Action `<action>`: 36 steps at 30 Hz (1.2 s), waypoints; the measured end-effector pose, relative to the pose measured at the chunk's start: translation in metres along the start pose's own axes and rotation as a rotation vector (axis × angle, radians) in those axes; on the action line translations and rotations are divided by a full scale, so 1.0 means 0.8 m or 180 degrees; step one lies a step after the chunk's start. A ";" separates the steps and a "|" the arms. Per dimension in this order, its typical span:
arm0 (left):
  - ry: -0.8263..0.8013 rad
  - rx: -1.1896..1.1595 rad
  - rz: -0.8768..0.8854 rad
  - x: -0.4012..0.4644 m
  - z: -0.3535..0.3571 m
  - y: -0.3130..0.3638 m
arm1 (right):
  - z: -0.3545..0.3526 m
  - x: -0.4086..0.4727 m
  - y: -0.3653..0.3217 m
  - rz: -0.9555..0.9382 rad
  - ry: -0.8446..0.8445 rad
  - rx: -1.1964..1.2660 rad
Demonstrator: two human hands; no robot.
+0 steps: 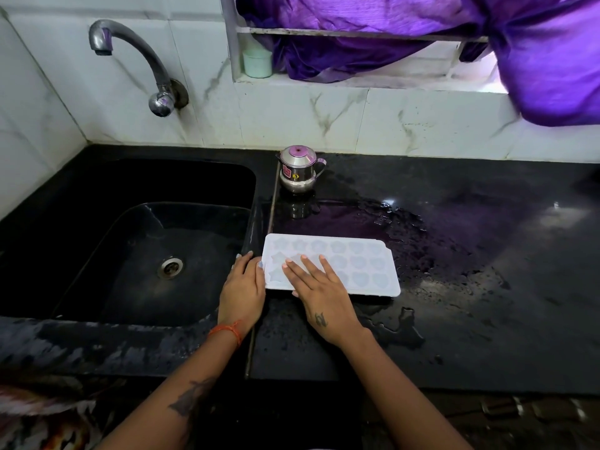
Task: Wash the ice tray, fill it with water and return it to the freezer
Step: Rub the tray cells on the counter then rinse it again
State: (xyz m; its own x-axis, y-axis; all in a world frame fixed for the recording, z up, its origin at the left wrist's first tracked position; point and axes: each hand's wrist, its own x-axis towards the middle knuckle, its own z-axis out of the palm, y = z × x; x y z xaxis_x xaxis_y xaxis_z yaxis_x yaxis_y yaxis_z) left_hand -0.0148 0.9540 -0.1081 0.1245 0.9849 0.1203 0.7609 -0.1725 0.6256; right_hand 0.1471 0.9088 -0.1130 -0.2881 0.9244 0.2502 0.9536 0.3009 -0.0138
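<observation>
A white ice tray [360,264] with star and heart shaped moulds lies flat on the wet black counter [470,319], just right of the sink. My right hand [319,297] rests flat on the tray's left half with fingers straight. My left hand [243,287] lies against the tray's left short edge, fingers straight and touching that edge. The black sink [139,248] is to the left, with its drain [170,267] visible. A metal tap [136,56] arches from the tiled wall above the sink; no water runs from it.
A small steel pot with a pink lid [300,170] stands on the counter behind the tray. Puddles of water [406,228] spread around the tray. A pale green cup [257,63] sits on the window ledge beside purple cloth [535,53].
</observation>
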 end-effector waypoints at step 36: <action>-0.0050 -0.0088 0.0015 -0.001 -0.002 0.000 | -0.030 -0.044 0.080 0.2426 -0.0218 0.0814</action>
State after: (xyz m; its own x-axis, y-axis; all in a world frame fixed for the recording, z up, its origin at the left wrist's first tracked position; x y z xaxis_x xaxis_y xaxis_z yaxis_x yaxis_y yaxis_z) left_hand -0.0162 0.9528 -0.1068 0.1382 0.9841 0.1112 0.7424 -0.1773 0.6461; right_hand 0.2203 0.8894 -0.0993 0.4208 0.9069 0.0228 0.8427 -0.3814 -0.3799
